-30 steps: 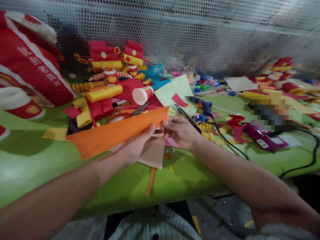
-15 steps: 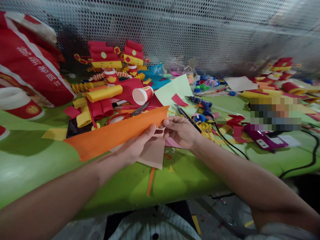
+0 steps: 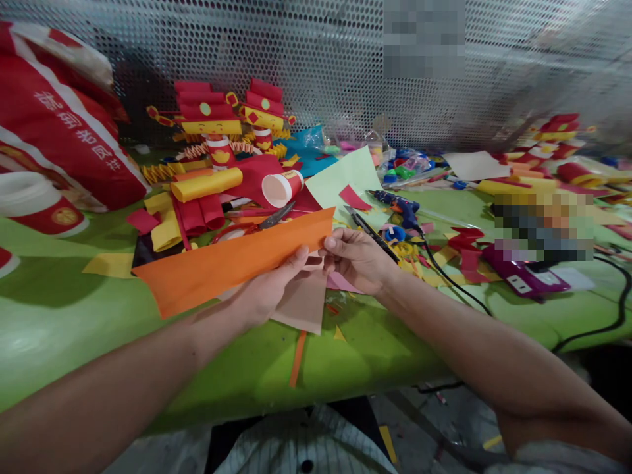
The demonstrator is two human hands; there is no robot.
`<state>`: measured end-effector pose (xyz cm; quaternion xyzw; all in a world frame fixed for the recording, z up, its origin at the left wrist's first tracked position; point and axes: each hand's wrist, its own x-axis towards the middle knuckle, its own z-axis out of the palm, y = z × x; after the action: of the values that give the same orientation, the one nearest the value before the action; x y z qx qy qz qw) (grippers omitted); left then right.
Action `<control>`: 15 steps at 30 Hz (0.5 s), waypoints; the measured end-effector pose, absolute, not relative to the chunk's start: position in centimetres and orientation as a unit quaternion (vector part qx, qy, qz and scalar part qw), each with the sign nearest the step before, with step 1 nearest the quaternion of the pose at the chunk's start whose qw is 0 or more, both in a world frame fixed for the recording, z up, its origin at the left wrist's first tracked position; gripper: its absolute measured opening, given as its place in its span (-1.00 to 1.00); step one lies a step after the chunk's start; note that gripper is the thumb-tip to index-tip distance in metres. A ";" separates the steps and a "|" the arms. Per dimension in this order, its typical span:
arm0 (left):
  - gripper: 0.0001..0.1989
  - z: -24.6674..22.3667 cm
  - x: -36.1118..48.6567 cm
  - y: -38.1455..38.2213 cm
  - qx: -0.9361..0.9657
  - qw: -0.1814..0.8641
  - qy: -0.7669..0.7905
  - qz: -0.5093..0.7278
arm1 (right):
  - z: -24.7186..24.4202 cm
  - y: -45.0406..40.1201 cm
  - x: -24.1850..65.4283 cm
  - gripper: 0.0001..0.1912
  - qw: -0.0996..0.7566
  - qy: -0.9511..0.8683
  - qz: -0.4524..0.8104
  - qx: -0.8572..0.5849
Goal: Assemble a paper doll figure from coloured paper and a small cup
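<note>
Left hand and right hand pinch an orange paper strip, apparently not yet folded, near the green tabletop's front edge.

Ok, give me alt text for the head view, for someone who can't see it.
A person's left hand and right hand hold an orange paper sheet over a cluttered green table. Around it lie scissors, a tipped paper cup and a blue glue gun, with red-and-yellow paper figures standing behind.

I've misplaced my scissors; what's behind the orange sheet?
Red-handled scissors show past the upper edge of the orange sheet, blades visible. The sheet covers part of their handles and anything else directly behind.
</note>
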<state>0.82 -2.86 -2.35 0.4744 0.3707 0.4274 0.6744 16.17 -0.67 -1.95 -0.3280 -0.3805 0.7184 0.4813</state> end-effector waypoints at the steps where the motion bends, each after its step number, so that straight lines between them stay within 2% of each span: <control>1: -0.62 -2.5 0.8 -2.8 0.479 0.671 0.373 0.426 | -2.0 -0.7 16.2 -0.70 0.482 -0.379 0.719 -0.327; 7: -0.57 -3.0 0.7 -2.8 0.524 0.659 0.343 0.417 | -2.0 -0.7 16.1 -0.68 0.492 -0.374 0.716 -0.325; 15: -0.53 -2.3 0.9 -3.3 0.533 0.613 0.405 0.420 | -2.1 -0.8 16.0 -0.64 0.500 -0.381 0.709 -0.320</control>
<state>0.89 -3.34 -2.30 0.5331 0.4046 0.4199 0.6131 15.99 -0.82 -2.14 -0.3196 -0.3805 0.7093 0.4999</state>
